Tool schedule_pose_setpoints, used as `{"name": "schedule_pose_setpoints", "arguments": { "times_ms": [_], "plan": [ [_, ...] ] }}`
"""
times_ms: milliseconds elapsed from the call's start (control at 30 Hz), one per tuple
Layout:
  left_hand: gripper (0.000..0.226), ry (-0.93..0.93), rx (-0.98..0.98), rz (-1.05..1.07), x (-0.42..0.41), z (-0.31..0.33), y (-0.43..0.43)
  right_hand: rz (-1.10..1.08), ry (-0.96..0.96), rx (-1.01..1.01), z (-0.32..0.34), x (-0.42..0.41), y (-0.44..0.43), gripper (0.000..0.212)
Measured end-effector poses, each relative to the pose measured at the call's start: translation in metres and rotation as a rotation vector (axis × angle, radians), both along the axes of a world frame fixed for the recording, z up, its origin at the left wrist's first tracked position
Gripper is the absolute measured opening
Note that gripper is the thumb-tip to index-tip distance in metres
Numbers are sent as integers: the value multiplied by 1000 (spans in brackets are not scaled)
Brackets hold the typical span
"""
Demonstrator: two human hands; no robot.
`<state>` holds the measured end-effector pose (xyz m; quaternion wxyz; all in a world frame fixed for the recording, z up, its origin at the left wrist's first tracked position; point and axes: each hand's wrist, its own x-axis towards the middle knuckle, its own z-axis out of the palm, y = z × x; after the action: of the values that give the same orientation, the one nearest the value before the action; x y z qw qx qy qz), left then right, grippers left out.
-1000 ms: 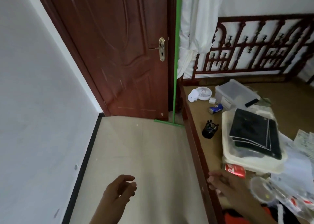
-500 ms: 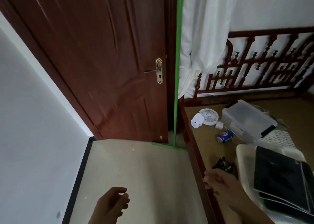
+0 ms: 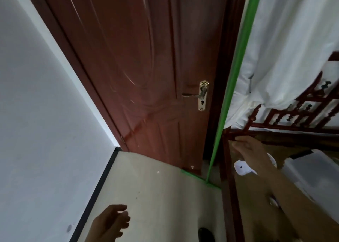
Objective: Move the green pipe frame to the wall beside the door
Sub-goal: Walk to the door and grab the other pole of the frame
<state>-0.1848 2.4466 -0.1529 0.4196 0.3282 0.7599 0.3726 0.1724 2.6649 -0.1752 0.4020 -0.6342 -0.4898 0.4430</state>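
The green pipe frame (image 3: 231,87) stands upright just right of the dark red door (image 3: 146,67), its long pole rising out of the top of the view and its short foot bar lying on the floor by the door's lower corner. My right hand (image 3: 251,150) reaches forward over the bed's wooden corner, fingers apart, a short way right of the pole and not touching it. My left hand (image 3: 110,221) hangs low over the floor, loosely curled and holding nothing.
A white wall (image 3: 36,113) with a black skirting runs along the left. A red wooden bed frame (image 3: 231,196) with carved railing borders the right, carrying a clear plastic box (image 3: 311,168) and a small white fan (image 3: 242,168). A white curtain (image 3: 293,39) hangs behind.
The view has moved closer to the door and tilted. My right hand has risen from the bed's edge toward the green pole. My left hand stays low.
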Motion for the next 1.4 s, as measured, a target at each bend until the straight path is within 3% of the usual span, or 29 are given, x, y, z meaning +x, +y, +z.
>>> {"name": "schedule_pose_setpoints", "arguments": {
  "times_ms": [233, 400, 567, 633, 733, 800, 1067, 1200, 1333, 1400],
  "plan": [
    [10, -50, -74, 185, 37, -23, 48, 49, -151, 18, -10, 0, 163, 59],
    [12, -31, -54, 284, 50, -21, 57, 134, -368, 84, -12, -7, 210, 42],
    [10, -10, -27, 315, 52, -14, 67, 163, -512, 220, -13, -11, 223, 41],
    [6, -28, -13, 326, 54, -10, 74, 207, -520, 250, -12, -23, 224, 40],
    [21, -36, 9, 323, 53, -3, 82, 289, -500, 300, -12, -51, 222, 37],
    [7, -23, 16, 341, 46, 1, 86, 338, -501, 300, -12, -72, 221, 39],
    [6, -38, 17, 417, -6, 4, 90, 405, -491, 301, -3, -173, 231, 44],
    [25, -67, 14, 451, -50, 4, 100, 453, -486, 294, -2, -238, 240, 39],
    [5, -23, 14, 473, -97, 6, 113, 500, -443, 281, -1, -302, 248, 33],
    [8, -4, 14, 476, -124, 7, 117, 535, -426, 272, -4, -342, 256, 35]
  ]
}}
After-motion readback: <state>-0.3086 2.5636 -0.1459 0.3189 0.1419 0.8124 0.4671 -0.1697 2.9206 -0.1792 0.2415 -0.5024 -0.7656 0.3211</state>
